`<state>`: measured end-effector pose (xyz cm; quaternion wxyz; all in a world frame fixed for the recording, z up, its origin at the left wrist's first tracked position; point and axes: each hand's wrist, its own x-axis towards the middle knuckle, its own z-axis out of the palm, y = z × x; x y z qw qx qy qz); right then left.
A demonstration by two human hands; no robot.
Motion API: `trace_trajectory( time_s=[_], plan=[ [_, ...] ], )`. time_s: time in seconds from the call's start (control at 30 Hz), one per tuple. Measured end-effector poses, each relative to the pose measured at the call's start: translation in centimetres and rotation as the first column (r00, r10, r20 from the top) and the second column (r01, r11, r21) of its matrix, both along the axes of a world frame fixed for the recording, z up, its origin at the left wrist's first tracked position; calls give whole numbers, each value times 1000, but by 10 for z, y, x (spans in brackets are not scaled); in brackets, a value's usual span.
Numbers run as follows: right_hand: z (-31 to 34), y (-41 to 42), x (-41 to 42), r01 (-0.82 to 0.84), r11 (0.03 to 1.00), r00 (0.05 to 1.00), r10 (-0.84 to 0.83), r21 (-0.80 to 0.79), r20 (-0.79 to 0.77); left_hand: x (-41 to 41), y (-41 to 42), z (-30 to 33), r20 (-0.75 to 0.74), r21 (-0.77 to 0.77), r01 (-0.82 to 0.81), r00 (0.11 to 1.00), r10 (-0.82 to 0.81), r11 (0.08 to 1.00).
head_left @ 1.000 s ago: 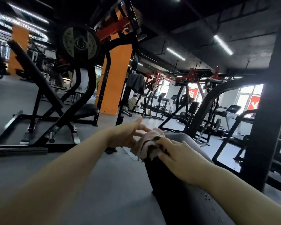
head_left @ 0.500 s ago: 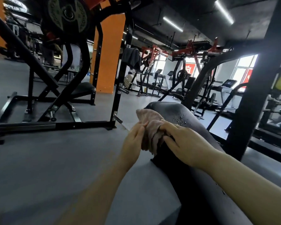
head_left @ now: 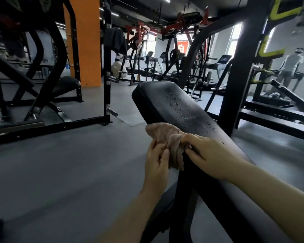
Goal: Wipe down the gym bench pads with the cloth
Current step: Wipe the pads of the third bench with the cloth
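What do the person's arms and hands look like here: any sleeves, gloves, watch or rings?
The left hand and right hand are bare, with no gloves. Neither forearm shows a sleeve up to the frame edge. No watch, bracelet or ring is visible on the sides facing the head camera. Fingernails look short and unpainted.

cloth (head_left: pixel 162 135) dusty pink, plain. pad (head_left: pixel 167 100) black, speckled with droplets far end. floor (head_left: pixel 60 172) flat grey. pillar (head_left: pixel 88 41) far left orange. frames (head_left: pixel 107 67) black. far machines (head_left: pixel 174 27) red. right upright (head_left: pixel 242 67) black, yellow-green lettering (head_left: pixel 274 32).
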<state>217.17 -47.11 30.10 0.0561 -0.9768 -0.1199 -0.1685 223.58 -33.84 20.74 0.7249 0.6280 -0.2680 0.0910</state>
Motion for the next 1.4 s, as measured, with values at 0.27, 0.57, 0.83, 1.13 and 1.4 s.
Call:
trace_trajectory(
  time_s=[0.27, 0.57, 0.83, 1.13, 1.4],
  plan=[
    [-45, -28, -74, 62, 996, 998, -61, 61, -12, -73, -23, -36, 26, 103, 56, 998, -59, 993],
    [-94, -47, -162, 215, 958, 975, -221, 190, 15, -145, -46, -90, 93, 291, 168, 975, -202, 942],
    [-118, -13, -151, 523, 826, 708, -559, 211, 432, -118, -24, -61, -29, 250, 58, 998, -52, 967],
    [-144, 41, -105, 656, 726, 621, -674, 206, 400, -63, -14, -29, 267, 380, -173, 961, 72, 908],
    [-116, 48, -40, 769, 602, 520, -785, 217, 337, -37, -12, -19, 724, 335, -417, 688, 52, 845]
  ],
)
